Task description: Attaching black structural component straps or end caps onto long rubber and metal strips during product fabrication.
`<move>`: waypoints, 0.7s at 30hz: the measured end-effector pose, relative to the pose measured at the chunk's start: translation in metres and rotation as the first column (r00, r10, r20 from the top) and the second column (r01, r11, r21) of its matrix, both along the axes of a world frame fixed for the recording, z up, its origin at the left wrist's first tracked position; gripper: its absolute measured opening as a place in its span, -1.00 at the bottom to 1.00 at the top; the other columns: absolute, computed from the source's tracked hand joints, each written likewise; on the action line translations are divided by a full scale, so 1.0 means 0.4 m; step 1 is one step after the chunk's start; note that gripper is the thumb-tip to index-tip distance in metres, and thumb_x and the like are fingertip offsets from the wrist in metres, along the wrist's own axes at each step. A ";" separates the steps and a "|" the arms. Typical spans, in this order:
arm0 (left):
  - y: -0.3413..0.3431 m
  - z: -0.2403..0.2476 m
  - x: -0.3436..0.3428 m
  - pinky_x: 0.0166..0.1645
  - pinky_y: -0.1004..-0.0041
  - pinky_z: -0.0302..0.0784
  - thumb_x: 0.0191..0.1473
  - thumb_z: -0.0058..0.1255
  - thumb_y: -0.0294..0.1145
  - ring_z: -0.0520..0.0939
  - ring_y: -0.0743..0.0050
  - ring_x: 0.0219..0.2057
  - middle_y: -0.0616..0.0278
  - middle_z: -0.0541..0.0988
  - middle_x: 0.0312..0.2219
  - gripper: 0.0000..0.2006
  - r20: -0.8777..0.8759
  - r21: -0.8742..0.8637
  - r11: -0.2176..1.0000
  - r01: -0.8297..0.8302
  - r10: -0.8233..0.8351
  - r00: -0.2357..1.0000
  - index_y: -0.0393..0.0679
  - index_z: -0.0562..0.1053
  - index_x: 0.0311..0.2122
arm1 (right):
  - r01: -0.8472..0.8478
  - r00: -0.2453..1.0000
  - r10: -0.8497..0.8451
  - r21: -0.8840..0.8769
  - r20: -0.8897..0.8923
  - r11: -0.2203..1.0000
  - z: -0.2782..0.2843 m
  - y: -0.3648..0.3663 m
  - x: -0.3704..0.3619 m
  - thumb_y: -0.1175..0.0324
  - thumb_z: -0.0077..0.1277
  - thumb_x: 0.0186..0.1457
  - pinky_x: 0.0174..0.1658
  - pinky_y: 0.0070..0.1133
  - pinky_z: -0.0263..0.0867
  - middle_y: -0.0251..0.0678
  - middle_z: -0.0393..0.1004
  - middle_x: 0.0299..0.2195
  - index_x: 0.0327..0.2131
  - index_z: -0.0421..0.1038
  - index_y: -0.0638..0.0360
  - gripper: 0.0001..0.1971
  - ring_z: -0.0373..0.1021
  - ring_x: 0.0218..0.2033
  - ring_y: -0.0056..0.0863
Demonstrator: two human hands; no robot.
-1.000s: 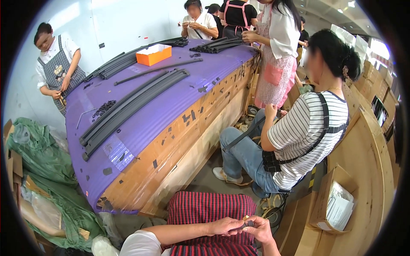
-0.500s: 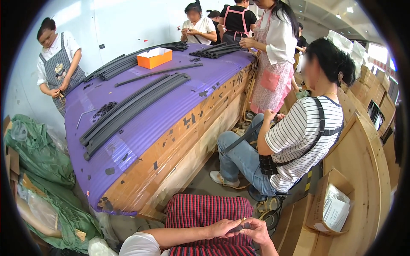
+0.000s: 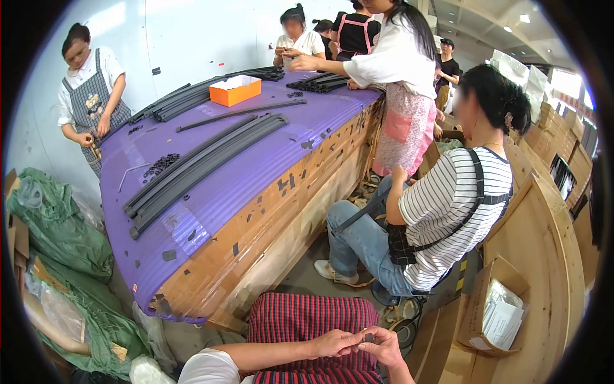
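Above the red-and-black striped cloth [image 3: 300,313] on my lap, my two hands meet. A small dark grey piece [image 3: 369,337] shows between the fingertips; its kind I cannot make out. My right hand [image 3: 385,347] pinches it from the right, thumb and forefinger on it. Closed fingers of my left hand [image 3: 334,344] reach the same piece from the left, partly hiding it. Long dark grey strips [image 3: 211,163] lie bundled on the purple-covered table [image 3: 240,185] ahead, with small black parts [image 3: 161,164] beside them.
An orange box [image 3: 235,93] stands on the table. A seated person in a striped shirt [image 3: 448,211] holds a dark strip at the right; others stand around the table. Green sacks [image 3: 57,217] lie at the left, and a carton of white packets [image 3: 502,317] sits at the right.
The dark piece between my hands now shows less of its length and sits more at the right fingertips. The person in the pink apron has stretched an arm over the table.
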State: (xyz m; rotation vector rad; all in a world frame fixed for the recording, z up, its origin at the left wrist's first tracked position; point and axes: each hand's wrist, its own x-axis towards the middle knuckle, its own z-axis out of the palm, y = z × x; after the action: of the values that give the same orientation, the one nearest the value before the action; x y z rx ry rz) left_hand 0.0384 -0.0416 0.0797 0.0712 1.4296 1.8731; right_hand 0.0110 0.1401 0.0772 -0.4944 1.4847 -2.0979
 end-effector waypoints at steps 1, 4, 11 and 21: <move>0.000 -0.002 0.001 -0.65 0.70 0.03 0.08 -0.33 0.08 0.13 0.77 -0.73 0.48 0.18 -0.76 -0.52 0.001 -0.006 1.000 -0.001 0.001 1.000 -0.19 0.39 -0.45 | 0.004 1.000 -0.004 0.005 0.010 1.000 -0.002 0.000 0.001 0.65 0.02 -0.14 -0.32 -0.62 0.35 -0.21 0.43 -0.48 -0.41 0.34 0.38 -0.85 0.40 -0.45 -0.50; -0.001 -0.003 0.001 -0.66 0.70 0.05 0.10 -0.40 0.09 0.15 0.76 -0.75 0.47 0.20 -0.76 -0.49 0.027 -0.033 0.999 -0.008 0.009 1.000 -0.19 0.40 -0.45 | -0.018 1.000 0.018 -0.011 0.005 1.000 -0.009 0.004 0.003 0.66 0.01 -0.13 -0.32 -0.62 0.34 -0.21 0.43 -0.47 -0.40 0.33 0.38 -0.86 0.40 -0.44 -0.50; -0.002 -0.007 0.002 -0.68 0.70 0.05 0.08 -0.45 0.14 0.16 0.76 -0.76 0.46 0.22 -0.77 -0.44 0.050 -0.074 0.997 -0.006 0.010 0.999 -0.17 0.42 -0.46 | -0.043 0.999 0.042 -0.033 -0.026 0.999 -0.027 0.009 0.002 0.65 0.02 -0.13 -0.34 -0.63 0.34 -0.21 0.43 -0.48 -0.39 0.33 0.37 -0.85 0.40 -0.44 -0.50; -0.002 -0.013 -0.002 -0.64 0.72 0.07 0.06 -0.38 0.15 0.16 0.78 -0.74 0.48 0.22 -0.75 -0.47 0.034 -0.041 0.999 0.031 -0.030 0.999 -0.16 0.42 -0.45 | -0.032 0.999 0.031 -0.026 -0.018 0.999 -0.026 0.005 -0.001 0.64 0.04 -0.15 -0.34 -0.63 0.34 -0.20 0.43 -0.47 -0.39 0.34 0.37 -0.83 0.40 -0.44 -0.50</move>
State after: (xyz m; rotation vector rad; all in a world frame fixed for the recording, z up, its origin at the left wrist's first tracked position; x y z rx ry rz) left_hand 0.0375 -0.0425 0.0745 0.0408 1.4356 1.8114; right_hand 0.0104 0.1421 0.0670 -0.5444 1.4516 -2.0965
